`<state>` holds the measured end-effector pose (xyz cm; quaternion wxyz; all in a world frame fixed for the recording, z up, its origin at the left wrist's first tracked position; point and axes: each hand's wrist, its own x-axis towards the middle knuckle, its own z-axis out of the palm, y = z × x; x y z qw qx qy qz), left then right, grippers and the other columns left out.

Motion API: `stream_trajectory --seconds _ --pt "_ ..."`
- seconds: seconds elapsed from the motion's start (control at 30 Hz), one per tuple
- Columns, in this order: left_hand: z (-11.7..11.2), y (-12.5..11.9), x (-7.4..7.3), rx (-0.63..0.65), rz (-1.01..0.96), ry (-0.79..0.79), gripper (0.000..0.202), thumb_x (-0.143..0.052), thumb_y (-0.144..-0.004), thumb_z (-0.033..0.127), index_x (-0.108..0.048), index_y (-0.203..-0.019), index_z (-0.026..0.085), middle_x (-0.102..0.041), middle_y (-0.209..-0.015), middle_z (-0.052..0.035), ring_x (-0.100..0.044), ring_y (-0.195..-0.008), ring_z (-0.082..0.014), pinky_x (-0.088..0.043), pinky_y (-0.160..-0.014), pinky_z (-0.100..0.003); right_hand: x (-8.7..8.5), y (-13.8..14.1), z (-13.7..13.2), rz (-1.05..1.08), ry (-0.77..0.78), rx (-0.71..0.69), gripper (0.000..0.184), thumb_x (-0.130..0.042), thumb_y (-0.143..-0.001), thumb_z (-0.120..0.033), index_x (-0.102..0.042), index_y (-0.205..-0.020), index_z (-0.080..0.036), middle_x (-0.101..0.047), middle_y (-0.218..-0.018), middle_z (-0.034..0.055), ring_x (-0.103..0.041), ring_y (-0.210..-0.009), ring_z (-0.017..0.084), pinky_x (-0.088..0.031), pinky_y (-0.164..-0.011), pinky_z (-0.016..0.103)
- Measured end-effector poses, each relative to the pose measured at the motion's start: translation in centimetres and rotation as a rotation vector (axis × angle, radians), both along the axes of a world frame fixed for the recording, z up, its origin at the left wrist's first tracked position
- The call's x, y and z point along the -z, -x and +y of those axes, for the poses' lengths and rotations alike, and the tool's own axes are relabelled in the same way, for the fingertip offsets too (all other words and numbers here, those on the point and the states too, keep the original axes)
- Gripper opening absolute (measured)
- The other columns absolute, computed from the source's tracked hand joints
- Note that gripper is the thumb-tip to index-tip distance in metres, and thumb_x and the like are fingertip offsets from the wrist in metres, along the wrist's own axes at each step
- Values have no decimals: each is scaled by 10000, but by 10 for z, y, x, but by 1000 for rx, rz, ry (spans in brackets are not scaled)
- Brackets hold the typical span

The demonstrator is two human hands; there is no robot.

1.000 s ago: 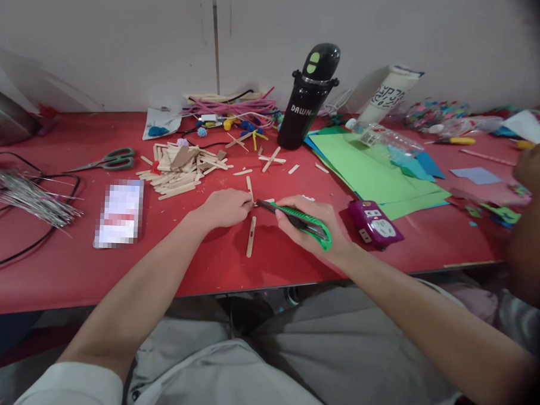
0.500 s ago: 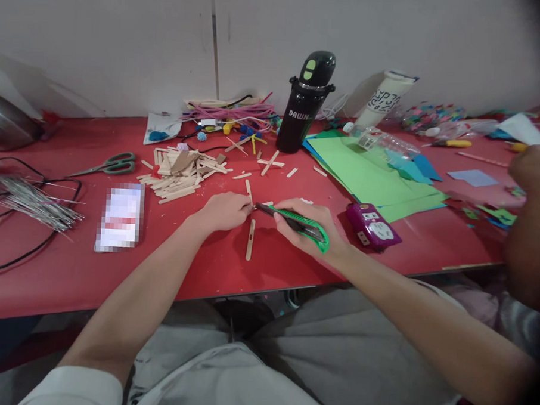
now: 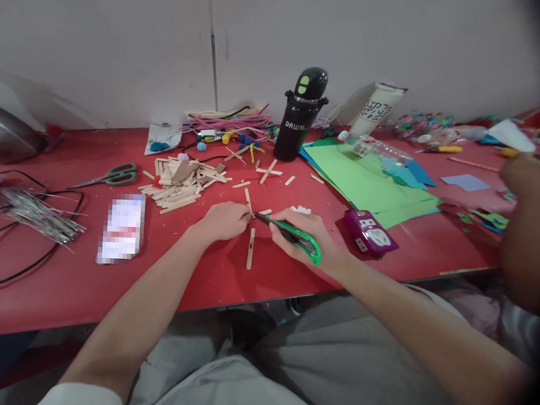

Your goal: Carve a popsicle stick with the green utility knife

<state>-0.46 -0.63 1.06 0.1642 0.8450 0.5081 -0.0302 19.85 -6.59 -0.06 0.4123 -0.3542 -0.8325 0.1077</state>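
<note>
My left hand [image 3: 227, 220] is closed, its fingertips pinched against a wooden craft stick [image 3: 247, 198] whose far end sticks out beyond them; the part under the fingers is hidden. My right hand [image 3: 305, 235] grips a green and black utility knife [image 3: 298, 235], its tip pointing left at the left fingertips. Just below the fingers, a second craft stick with a small slot [image 3: 250, 255] lies on the red table [image 3: 204, 277]. Beyond the hands are crossed craft sticks [image 3: 268, 171] and a pile of craft sticks [image 3: 181, 184].
Scissors [image 3: 114, 175], a phone [image 3: 122, 229] and a bundle of silvery wires [image 3: 41, 216] lie left. A black bottle [image 3: 297, 123] stands behind. Green paper sheets [image 3: 365, 177] and a purple socket adapter [image 3: 371, 232] are right, near another person's arm [image 3: 528, 232].
The camera view has tilted slightly, so the table sits a little lower in the picture. Both hands keep nearly the same place over the stick, the knife still in the right one.
</note>
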Motion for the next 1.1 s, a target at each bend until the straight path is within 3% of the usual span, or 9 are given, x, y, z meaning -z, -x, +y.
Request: stream_trajectory --seconds 0.37,0.77,0.9,1.1 --pt "-2 -1 0 5 8 -11 334 -358 -972 322 -678 -967 224 -744 -1110 -96 -679 -1043 -276 -498 -799 -354 -1 -1 -5 -60 -4 -16 44 -553 -929 -217 -589 -955 -220 -659 -744 -16 -592 -594 108 -458 -598 214" --pt "1 -3 3 -75 -27 12 325 -383 -957 320 -697 -954 235 -750 -1089 -94 -682 -1018 -284 -506 -790 -370 6 5 -5 -81 -50 25 74 -551 -888 -175 -548 -912 -245 -561 -630 -42 -511 -534 122 -422 -553 234" --pt "2 -1 3 -56 -47 27 335 -377 -977 360 -690 -950 244 -749 -1081 -77 -677 -1017 -267 -501 -804 -360 12 5 -8 -98 -65 4 90 -537 -892 -169 -563 -930 -246 -598 -668 -22 -545 -566 136 -437 -565 251" --pt "4 0 5 -58 -48 35 353 -375 -973 382 -701 -1008 251 -749 -1093 -71 -674 -1022 -269 -499 -821 -358 12 1 -6 -32 -92 81 58 -565 -910 -204 -585 -953 -238 -654 -710 -12 -592 -580 126 -469 -585 239"
